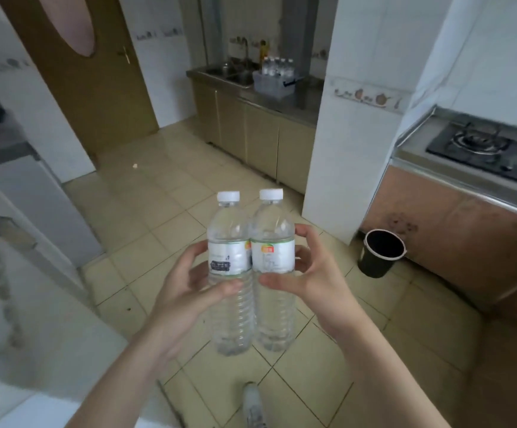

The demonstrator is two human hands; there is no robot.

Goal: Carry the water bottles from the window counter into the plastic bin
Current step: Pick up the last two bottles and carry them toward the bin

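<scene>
We gripped one bottle in our left hand (189, 285), another in our right hand (308, 273); the bin (271, 84), already holding several, stood well ahead

Single head-worn wide-angle view, no second camera.
Looks forward and down, close over the tiled floor (164, 193); sink worktop (285, 98) far ahead, beyond it.

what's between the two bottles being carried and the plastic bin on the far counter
In the head view, only bare tiled floor lies between the held bottles and the plastic bin, then the cabinet fronts under it.
</scene>
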